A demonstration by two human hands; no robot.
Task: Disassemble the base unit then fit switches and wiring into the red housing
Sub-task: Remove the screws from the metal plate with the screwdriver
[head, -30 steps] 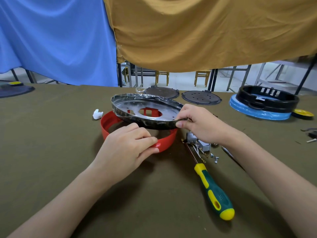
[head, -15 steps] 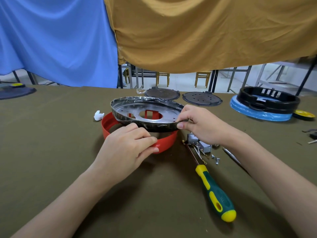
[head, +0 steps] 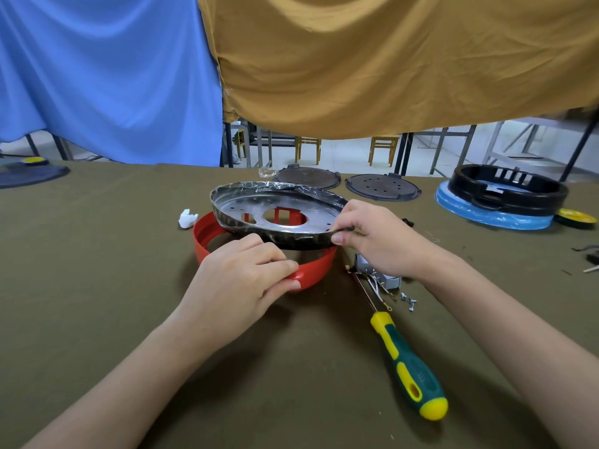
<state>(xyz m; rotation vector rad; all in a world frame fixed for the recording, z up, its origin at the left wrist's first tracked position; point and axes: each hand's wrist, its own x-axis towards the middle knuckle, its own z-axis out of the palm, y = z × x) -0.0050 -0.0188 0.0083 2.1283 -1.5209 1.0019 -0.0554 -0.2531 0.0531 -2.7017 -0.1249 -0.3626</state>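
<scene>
The red ring-shaped housing (head: pixel 207 234) lies on the olive cloth in the middle. Over it, tilted and raised at its far side, is a round metal plate (head: pixel 256 212) with a large centre hole and film on its rim. My right hand (head: pixel 379 238) pinches the plate's right rim between thumb and fingers. My left hand (head: pixel 240 280) grips the housing's near rim with curled fingers and thumb. A grey switch block with wires (head: pixel 382 280) lies just right of the housing, partly hidden by my right wrist.
A green and yellow screwdriver (head: pixel 405 361) lies at the near right, loose screws (head: pixel 409 301) beside its shaft. Two dark round plates (head: pixel 382 186) and a black ring on a blue base (head: pixel 505 192) sit at the back. A white scrap (head: pixel 187 218) lies left of the housing.
The metal plate has stayed tilted above the housing, shifting only slightly. Both hands keep their holds.
</scene>
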